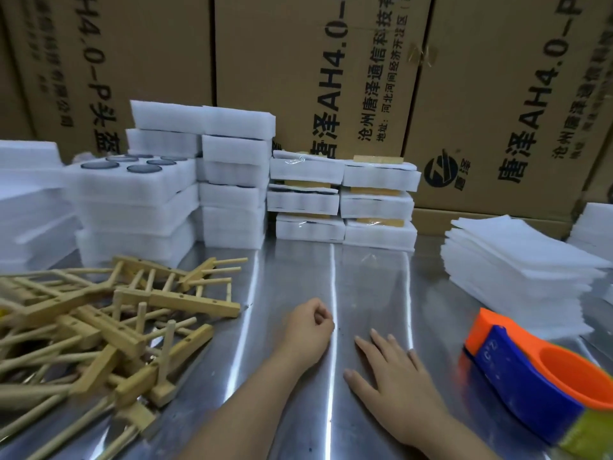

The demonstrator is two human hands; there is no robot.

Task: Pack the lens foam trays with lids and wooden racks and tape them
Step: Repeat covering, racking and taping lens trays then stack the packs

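Head view: on the metal table (298, 410), the left hand (310, 330) rests at centre, loosely curled into a fist, holding nothing visible. Just beside it at 3 o'clock, the right hand (394, 376) lies flat, fingers spread, empty. Wooden racks (109, 327) sprawl at 9 o'clock. Lens foam trays (132, 190) stack at 11 o'clock, packed bundles (345, 197) at 12, foam lids (517, 267) at 2. A tape dispenser (537, 376) sits at 4 o'clock.
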